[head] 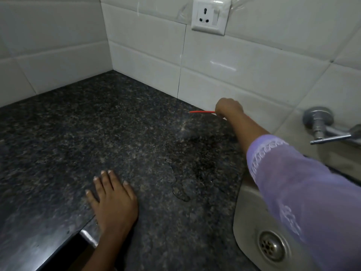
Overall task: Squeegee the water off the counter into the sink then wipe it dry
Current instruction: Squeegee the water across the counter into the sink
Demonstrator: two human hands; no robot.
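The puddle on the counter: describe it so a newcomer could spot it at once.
Start at the steel sink on the right and look just left of its rim, on the dark speckled granite counter. The puddle lies there, between the flat left hand and the sink. Its glossy, irregular outline sets it apart from the dull stone around it.
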